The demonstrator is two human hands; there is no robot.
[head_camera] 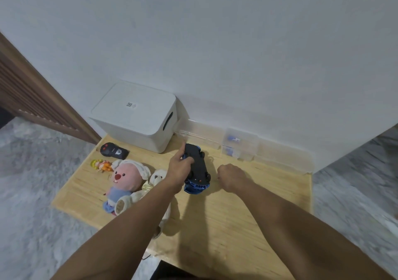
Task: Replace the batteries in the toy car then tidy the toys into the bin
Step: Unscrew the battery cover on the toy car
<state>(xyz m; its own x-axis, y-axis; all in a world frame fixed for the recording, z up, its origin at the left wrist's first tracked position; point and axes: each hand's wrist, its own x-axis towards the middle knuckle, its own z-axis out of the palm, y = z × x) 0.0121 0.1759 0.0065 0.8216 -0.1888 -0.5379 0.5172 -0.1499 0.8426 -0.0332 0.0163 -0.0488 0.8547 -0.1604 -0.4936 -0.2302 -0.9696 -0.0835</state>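
A blue toy car (199,168) lies upside down on the wooden table (237,215), its black underside facing up. My left hand (179,167) grips the car's left side, index finger stretched along it. My right hand (231,177) hovers just right of the car in a closed fist; whether it holds anything is hidden. The white lidded bin (137,116) stands at the back left against the wall, lid on. A black remote control (114,150) lies in front of the bin.
A pink plush (123,180), a white plush bear (158,177) and a small yellow-orange figure (101,165) lie at the table's left. Clear plastic boxes (237,146), one holding small blue items, line the wall at the back right. Grey floor surrounds the table.
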